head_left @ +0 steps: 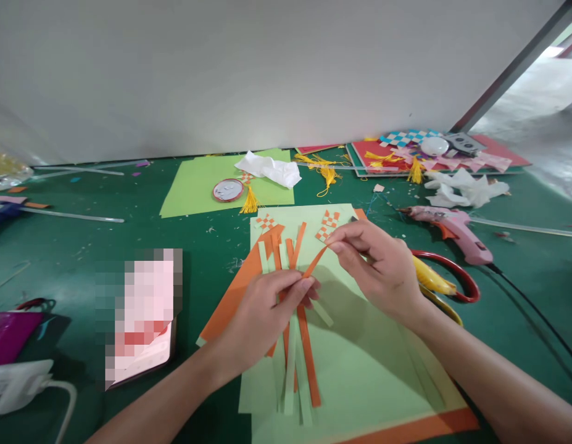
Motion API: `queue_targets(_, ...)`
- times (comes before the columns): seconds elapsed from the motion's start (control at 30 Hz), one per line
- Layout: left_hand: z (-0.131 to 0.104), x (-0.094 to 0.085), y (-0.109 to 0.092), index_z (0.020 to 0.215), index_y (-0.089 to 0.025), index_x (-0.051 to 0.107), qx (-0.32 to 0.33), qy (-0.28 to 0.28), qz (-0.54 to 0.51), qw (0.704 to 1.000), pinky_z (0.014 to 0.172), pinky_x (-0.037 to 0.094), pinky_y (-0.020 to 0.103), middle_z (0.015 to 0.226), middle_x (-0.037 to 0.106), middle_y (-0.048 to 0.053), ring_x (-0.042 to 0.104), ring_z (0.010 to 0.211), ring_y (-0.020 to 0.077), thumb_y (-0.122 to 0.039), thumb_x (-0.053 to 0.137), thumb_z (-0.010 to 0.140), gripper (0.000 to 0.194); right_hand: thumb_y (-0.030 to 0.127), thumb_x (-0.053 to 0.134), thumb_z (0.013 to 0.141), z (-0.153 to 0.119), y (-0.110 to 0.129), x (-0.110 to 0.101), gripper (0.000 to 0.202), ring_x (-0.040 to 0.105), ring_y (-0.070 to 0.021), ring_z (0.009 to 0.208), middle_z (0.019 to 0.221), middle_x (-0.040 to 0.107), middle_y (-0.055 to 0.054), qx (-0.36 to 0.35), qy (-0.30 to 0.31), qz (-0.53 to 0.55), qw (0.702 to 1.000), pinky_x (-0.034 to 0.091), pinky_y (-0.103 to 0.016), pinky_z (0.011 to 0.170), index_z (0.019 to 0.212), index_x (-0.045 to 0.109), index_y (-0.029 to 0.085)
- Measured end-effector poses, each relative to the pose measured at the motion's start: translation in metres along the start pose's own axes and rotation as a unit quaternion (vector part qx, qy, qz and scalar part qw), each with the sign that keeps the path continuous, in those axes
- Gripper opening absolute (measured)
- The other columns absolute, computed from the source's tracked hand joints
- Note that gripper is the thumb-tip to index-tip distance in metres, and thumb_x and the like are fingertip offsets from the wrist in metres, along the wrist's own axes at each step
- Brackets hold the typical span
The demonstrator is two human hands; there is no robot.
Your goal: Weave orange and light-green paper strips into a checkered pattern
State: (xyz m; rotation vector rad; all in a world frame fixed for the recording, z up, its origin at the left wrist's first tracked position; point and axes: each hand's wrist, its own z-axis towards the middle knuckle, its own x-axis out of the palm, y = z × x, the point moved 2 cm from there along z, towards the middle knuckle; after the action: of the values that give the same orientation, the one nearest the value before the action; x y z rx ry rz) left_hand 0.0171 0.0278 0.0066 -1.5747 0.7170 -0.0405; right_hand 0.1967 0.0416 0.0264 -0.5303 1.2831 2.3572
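Between my two hands an orange paper strip [317,261] is stretched at a slant. My left hand [279,296] pinches its lower end, and my right hand [366,259] pinches the upper end between thumb and forefinger. Several loose orange and pale green paper strips [290,370] lie beneath my left hand, on pale green paper sheets [369,364]. An orange sheet [234,290] sticks out at the left of the stack. Small woven orange-and-white checkered pieces [327,226] rest near the top of the stack, just beyond my right fingertips.
A pink glue gun [452,231] and red-handled scissors [471,283] lie at the right. Behind are a light green sheet [188,185], crumpled tissue [271,169], a round lid-like disc [227,190] and yellow tassels [251,200]. A phone [147,333] and a white charger [20,385] are at left.
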Motion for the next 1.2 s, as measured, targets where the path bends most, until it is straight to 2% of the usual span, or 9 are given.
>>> queue_targets(0.17,0.000,0.000,0.000,0.081,-0.018,0.067,0.005,0.002,-0.006,1.000,0.069,0.049,0.023,0.075,0.068,-0.001,0.064,0.072,0.0125,-0.039,0.045,0.098,0.035,0.018,0.054,0.092,0.003,-0.002,-0.001,0.007,0.038,-0.0048,0.044,0.056,0.048,0.008,0.018,-0.020,0.033,0.999,0.031,-0.019,0.044,0.086,0.056,0.019)
queue_targets(0.4,0.000,0.001,0.002,0.082,-0.017,0.067,0.004,0.008,-0.040,0.999,0.070,0.051,0.022,0.077,0.069,0.000,0.066,0.072,0.0123,-0.037,0.046,0.098,0.033,0.021,0.054,0.093,0.002,-0.009,-0.002,0.006,0.039,-0.0054,0.047,0.062,0.051,0.006,0.057,-0.026,0.069,0.996,0.033,-0.021,0.046,0.087,0.057,0.020)
queue_targets(0.87,0.000,0.002,0.003,0.085,-0.017,0.068,0.004,0.006,-0.045,0.999,0.071,0.051,0.022,0.079,0.070,0.001,0.066,0.073,0.0122,-0.035,0.046,0.098,0.031,0.022,0.055,0.092,0.004,-0.017,-0.005,0.004,0.040,-0.0072,0.048,0.056,0.048,0.007,0.096,-0.059,0.096,0.989,0.032,-0.023,0.048,0.088,0.058,0.021)
queue_targets(1.2,-0.002,0.000,-0.001,0.075,-0.017,0.065,-0.024,0.009,-0.011,1.000,0.066,0.048,0.025,0.070,0.067,0.001,0.063,0.067,0.0139,-0.043,0.043,0.098,0.042,0.023,0.055,0.092,0.006,-0.016,-0.006,0.006,0.038,-0.0080,0.046,0.055,0.046,0.007,0.104,-0.067,0.101,0.987,0.028,-0.025,0.045,0.087,0.057,0.021)
